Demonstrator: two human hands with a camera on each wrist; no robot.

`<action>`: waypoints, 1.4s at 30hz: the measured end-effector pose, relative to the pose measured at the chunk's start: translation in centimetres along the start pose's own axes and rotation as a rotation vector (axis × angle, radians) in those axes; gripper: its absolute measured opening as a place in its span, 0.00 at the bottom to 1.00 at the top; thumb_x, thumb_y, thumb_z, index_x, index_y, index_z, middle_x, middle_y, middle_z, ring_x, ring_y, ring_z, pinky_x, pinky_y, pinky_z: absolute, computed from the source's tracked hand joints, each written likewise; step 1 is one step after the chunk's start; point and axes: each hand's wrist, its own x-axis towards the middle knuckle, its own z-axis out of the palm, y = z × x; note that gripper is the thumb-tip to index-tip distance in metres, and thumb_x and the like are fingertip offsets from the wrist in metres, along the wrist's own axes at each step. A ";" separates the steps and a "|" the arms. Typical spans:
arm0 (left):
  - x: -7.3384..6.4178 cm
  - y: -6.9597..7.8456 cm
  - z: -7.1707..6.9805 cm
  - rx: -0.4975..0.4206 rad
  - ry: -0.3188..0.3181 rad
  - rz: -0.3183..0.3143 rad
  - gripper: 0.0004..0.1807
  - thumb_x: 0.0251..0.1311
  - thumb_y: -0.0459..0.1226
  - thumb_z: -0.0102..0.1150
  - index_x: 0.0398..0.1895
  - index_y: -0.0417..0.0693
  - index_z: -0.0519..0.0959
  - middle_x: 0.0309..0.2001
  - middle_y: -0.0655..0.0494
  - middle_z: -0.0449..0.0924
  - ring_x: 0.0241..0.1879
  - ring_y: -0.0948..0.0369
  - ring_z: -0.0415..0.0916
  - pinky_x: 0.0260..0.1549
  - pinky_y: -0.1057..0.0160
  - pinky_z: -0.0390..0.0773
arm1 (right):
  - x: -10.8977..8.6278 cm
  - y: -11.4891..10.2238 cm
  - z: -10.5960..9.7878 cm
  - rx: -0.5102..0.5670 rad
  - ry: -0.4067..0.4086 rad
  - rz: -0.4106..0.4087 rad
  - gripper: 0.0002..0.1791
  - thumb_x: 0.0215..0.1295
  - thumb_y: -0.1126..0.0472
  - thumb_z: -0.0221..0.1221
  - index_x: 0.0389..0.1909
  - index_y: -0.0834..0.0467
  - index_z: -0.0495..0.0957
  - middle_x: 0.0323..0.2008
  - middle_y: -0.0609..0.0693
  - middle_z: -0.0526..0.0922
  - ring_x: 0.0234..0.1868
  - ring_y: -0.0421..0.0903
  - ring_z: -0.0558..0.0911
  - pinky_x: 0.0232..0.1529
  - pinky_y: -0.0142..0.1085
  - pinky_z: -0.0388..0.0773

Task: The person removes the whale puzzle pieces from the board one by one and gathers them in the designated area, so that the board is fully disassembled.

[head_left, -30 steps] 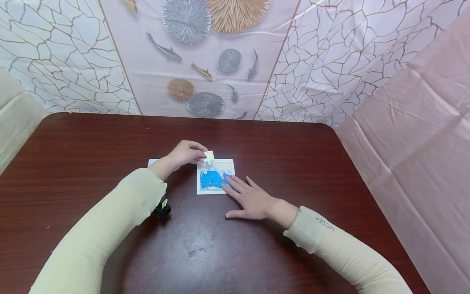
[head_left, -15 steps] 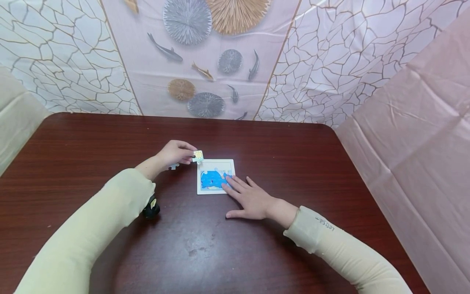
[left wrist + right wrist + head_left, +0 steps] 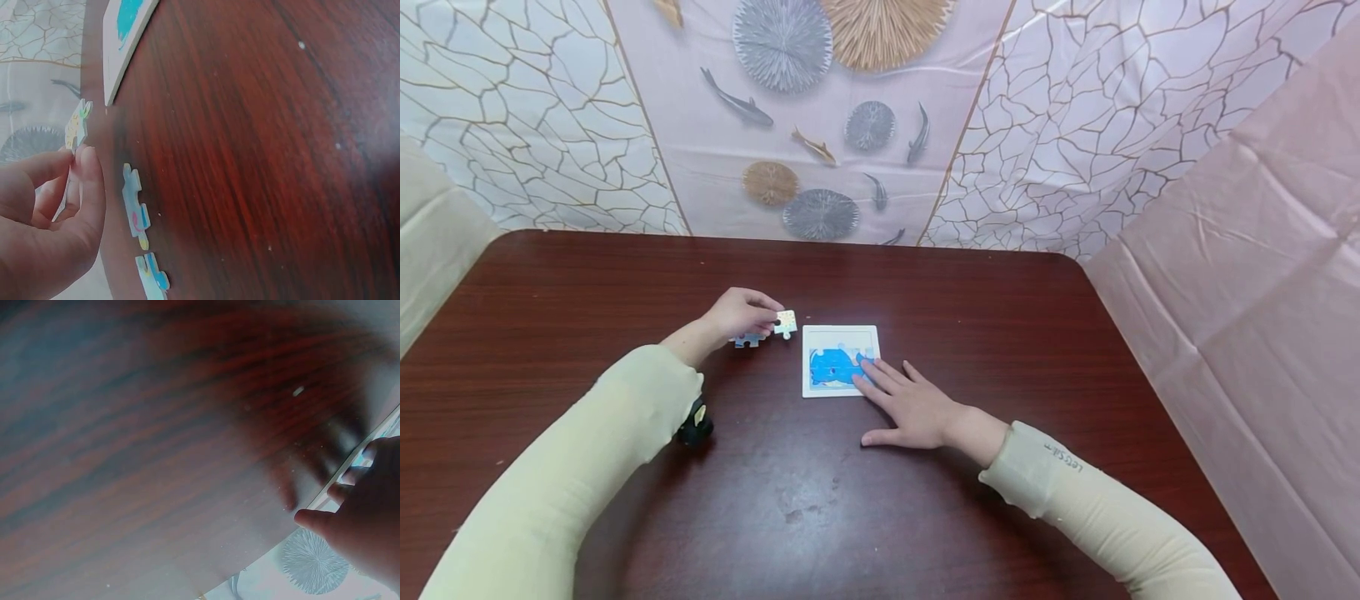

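Observation:
My left hand [image 3: 737, 317] pinches a small puzzle piece with a yellow sun pattern [image 3: 786, 322] between thumb and fingers, held above the table left of the puzzle board. The white-rimmed puzzle board [image 3: 806, 367] lies flat, with a blue whale picture [image 3: 832, 367] in its lower part and a pale upper part. Spread flat, my right hand [image 3: 917, 412] rests its fingertips on the board's lower right side. Below the left hand, a loose puzzle piece [image 3: 134, 209] and another piece [image 3: 152, 278] lie on the table in the left wrist view.
The dark red wooden table [image 3: 985, 333] has a glossy top with small specks. Patterned cloth [image 3: 820, 125] hangs behind its far edge, and pink cloth [image 3: 1240, 292] hangs at the right. A small black object [image 3: 696, 423] sits by the left sleeve cuff.
My left hand has moved left with the sun piece, away from the board's top left corner, and the piece has turned a little. My right hand has stayed in place.

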 end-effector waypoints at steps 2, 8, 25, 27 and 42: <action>-0.1 -0.1 0.0 0.007 -0.004 -0.008 0.16 0.64 0.31 0.51 0.51 0.28 0.74 0.37 0.43 0.81 0.25 0.67 0.77 0.34 0.68 0.82 | 0.1 0.1 0.1 -0.005 -0.004 0.005 0.47 0.61 0.29 0.45 0.74 0.50 0.44 0.75 0.51 0.39 0.75 0.49 0.42 0.71 0.58 0.44; -0.1 -0.1 0.2 0.015 -0.002 -0.036 0.15 0.64 0.31 0.50 0.50 0.29 0.75 0.36 0.46 0.80 0.24 0.68 0.75 0.32 0.69 0.82 | 0.2 0.2 0.3 -0.003 -0.004 0.008 0.47 0.61 0.29 0.44 0.74 0.49 0.43 0.75 0.50 0.39 0.75 0.48 0.42 0.71 0.58 0.44; 0.4 -0.8 0.3 0.158 0.033 -0.001 0.15 0.60 0.32 0.52 0.47 0.31 0.77 0.40 0.39 0.81 0.27 0.64 0.76 0.31 0.68 0.81 | 0.1 0.2 0.4 0.001 0.005 0.009 0.47 0.61 0.29 0.44 0.74 0.50 0.44 0.75 0.50 0.41 0.75 0.49 0.43 0.71 0.58 0.45; 0.2 -0.7 0.3 0.173 0.040 -0.008 0.15 0.60 0.32 0.52 0.47 0.32 0.78 0.38 0.40 0.81 0.26 0.64 0.75 0.29 0.69 0.80 | 0.2 0.2 0.4 0.003 0.004 0.010 0.47 0.61 0.29 0.44 0.74 0.50 0.44 0.75 0.50 0.41 0.75 0.49 0.43 0.71 0.58 0.45; 0.3 -0.9 -0.2 0.153 0.070 -0.001 0.14 0.63 0.36 0.50 0.43 0.33 0.79 0.36 0.41 0.82 0.26 0.63 0.79 0.28 0.67 0.82 | 0.1 0.1 0.4 0.010 0.005 0.009 0.47 0.61 0.29 0.44 0.74 0.50 0.43 0.75 0.50 0.40 0.75 0.49 0.43 0.71 0.58 0.44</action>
